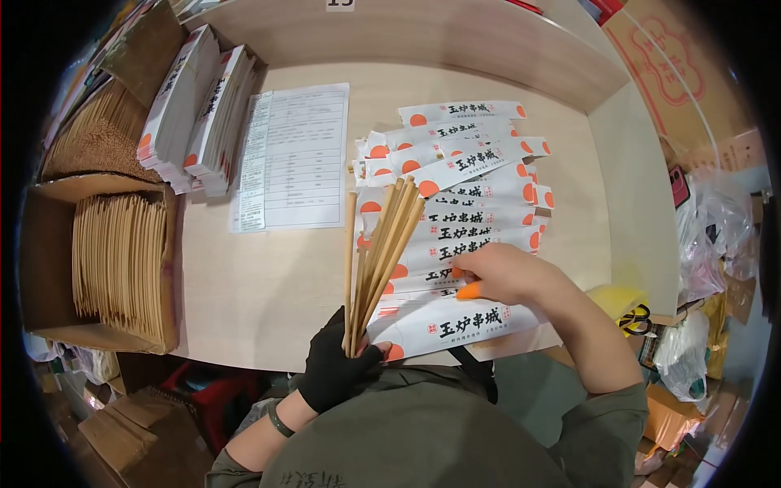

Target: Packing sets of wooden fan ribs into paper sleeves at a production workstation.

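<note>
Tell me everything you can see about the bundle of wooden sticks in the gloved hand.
The bundle of wooden sticks is a handful of thin, pale tan chopsticks, bare and unwrapped. The left hand, in a black glove, grips them at their lower ends, near the table's front edge. They stand tilted and fan out upward to the right; one stick on the left stands apart, nearly upright. Their upper ends overlap the spread of white paper sleeves with orange dots, seen behind them. The right hand does not touch them.

Looks like a small packing workshop. Cardboard boxes (49,268) of wooden sticks off the tabletop's (268,285) left edge, stacked paper sleeves (480,220) mid-right, plastic bags (716,228) crowding the right.
</note>
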A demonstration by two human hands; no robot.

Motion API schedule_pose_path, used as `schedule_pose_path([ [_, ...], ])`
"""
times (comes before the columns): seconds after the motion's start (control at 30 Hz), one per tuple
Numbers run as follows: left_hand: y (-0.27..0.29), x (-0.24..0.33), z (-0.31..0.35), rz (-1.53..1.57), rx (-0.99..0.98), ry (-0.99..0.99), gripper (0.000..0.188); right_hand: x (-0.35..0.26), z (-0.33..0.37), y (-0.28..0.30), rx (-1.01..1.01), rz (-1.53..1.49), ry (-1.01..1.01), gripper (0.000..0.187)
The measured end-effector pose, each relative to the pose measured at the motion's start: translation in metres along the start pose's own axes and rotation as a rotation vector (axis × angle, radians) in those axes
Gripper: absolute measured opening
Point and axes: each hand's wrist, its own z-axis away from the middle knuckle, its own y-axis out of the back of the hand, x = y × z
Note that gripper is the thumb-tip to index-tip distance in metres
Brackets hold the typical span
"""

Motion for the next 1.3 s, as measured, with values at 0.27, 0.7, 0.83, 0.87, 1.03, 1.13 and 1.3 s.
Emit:
schedule_pose_path([
  [0.27,0.0,0.006,0.001,0.05,0.023,0.033,0.059,0.02,0.006,0.0,-0.082,-0.308,-0.018,0.023],
  [0.7,-0.005,-0.02,0.011,0.609,0.255,0.011,0.029,-0.037,0.079,-0.058,0.945,0.685,0.492,0.023],
  [0.83,-0.008,-0.048,0.035,0.621,-0.04,0.121,0.03,-0.023,0.068,-0.094,0.898,0.586,0.519,0.034],
  [0.87,-0.012,-0.049,0.042,0.693,-0.096,0.176,0.032,-0.028,0.069,-0.089,0.907,0.587,0.527,0.034],
  [1.03,0.005,-0.049,0.029,0.501,0.053,0.154,0.032,-0.058,0.029,-0.077,0.927,0.276,0.58,0.081],
  [1.13,-0.002,-0.046,0.01,0.518,0.252,0.122,0.037,-0.079,0.003,-0.063,0.345,0.115,0.391,0.09],
  [1.3,0.017,-0.062,-0.014,-0.051,0.697,-0.092,0.033,-0.062,0.001,-0.086,0.383,0.211,0.464,0.081],
])
